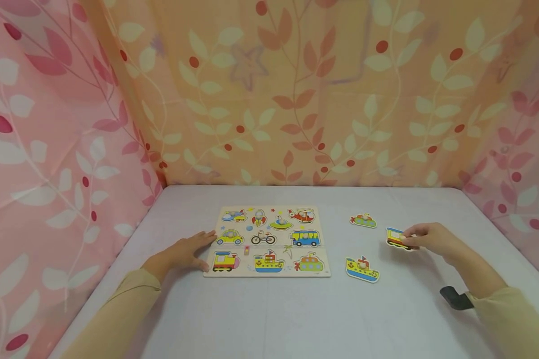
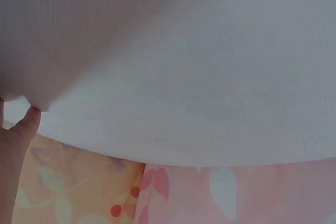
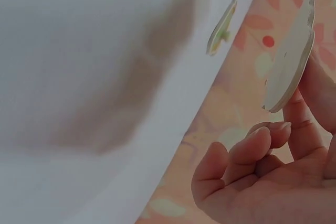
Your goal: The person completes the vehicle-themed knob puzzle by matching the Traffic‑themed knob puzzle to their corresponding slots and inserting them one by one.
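A wooden vehicle puzzle board [image 1: 251,246] lies on the table. My left hand [image 1: 181,253] rests at its left edge with the fingers spread; in the left wrist view only a few fingers [image 2: 26,124] show at the far left. Right of the board, my right hand [image 1: 428,239] pinches a train puzzle piece [image 1: 396,238] by its knob. The right wrist view shows the pale back of this train piece [image 3: 291,59], raised above the table. A submarine piece [image 1: 364,221] and a boat piece [image 1: 362,269] lie between the board and my right hand.
The table [image 1: 251,319] has a white cover. Patterned curtains [image 1: 296,99] stand behind it and on both sides. A dark strap end [image 1: 455,298] sticks out at my right sleeve.
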Demonstrator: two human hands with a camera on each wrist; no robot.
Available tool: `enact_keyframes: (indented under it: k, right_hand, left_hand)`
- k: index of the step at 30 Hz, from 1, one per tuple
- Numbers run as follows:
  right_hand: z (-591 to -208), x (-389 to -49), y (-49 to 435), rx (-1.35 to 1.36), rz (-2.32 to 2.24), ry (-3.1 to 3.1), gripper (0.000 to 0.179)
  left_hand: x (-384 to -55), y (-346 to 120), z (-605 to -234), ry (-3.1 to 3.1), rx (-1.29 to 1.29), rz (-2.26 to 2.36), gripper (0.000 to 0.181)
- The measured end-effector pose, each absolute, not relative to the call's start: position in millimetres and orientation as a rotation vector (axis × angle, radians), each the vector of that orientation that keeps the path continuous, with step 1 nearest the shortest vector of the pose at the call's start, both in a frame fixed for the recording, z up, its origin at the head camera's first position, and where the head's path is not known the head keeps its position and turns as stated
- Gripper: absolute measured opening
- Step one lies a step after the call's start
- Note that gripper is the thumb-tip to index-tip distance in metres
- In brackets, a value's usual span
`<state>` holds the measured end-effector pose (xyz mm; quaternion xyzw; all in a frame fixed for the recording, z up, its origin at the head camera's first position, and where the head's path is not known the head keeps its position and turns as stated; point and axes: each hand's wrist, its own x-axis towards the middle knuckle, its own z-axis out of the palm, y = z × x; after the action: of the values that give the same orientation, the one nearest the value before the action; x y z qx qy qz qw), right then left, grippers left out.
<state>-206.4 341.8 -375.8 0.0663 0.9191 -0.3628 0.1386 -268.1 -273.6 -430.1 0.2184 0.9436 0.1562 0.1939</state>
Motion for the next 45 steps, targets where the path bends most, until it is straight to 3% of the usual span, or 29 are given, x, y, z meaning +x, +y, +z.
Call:
enact_keyframes:
  k: [45]
  right_hand:
    - [-378,-228,209,-0.066,-1.2,2.659,0.023]
  left_hand:
    - [-266,-272,-431,2.648,0.553,0.467,0.098]
